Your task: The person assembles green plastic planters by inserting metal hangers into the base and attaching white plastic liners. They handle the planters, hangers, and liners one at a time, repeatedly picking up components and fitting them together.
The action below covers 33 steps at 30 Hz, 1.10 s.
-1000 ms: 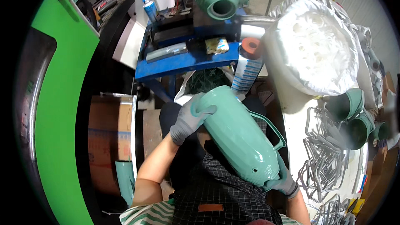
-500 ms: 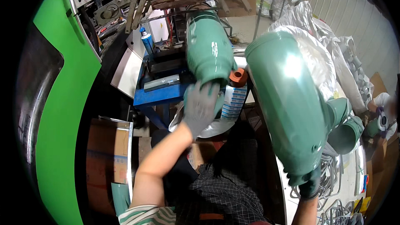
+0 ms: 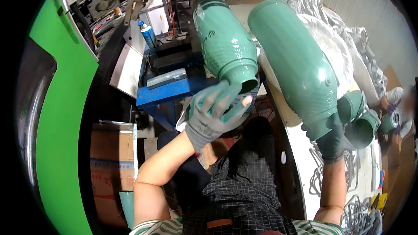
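Observation:
My left hand (image 3: 215,111), in a grey glove with green-coated fingers, has its fingers spread at the neck of a green flask (image 3: 226,39). Its fingertips meet or overlap the neck rim; a firm hold does not show. This flask looks film-wrapped and tilts with its open mouth toward me; what supports it is hidden. My right hand (image 3: 329,137), gloved too, is closed around the narrow neck of a larger-looking green flask (image 3: 296,56). That flask slants away over the white table, with its wide end far from me.
A blue bench (image 3: 163,91) carries a grey metal block (image 3: 166,79); a spray can (image 3: 147,35) stands behind it. Green open-ended shells (image 3: 361,130) and grey wire-like loops (image 3: 320,178) lie on the right-hand table. A cardboard box (image 3: 112,148) is at left. Another person (image 3: 396,104) works far right.
My left hand has loosened from around the flask's neck and spread its fingers. My right hand has moved farther from me and a little up with its flask. The view has shifted slightly.

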{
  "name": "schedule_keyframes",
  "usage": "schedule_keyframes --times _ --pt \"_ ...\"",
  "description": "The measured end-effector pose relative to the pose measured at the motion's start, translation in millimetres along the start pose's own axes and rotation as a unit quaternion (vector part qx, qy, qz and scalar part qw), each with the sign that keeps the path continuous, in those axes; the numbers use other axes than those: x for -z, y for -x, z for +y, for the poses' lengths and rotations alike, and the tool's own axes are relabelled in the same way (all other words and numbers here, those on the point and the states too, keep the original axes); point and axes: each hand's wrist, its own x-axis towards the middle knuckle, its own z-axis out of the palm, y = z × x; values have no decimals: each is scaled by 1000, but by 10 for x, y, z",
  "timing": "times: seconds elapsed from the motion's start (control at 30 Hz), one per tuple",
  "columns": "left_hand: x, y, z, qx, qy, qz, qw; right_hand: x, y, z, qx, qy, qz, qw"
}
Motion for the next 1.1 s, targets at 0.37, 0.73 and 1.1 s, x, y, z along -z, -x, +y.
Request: schedule_keyframes --times 0.37,0.73,1.1 --pt "432 -102 504 -87 189 45 977 12 21 -333 -59 -6 -9 998" --pt "1168 579 551 188 445 -206 851 -1480 -1317 401 -85 -132 -83 984" --pt "1104 741 646 227 473 -193 829 -2538 -3267 1021 -87 -392 -193 895"
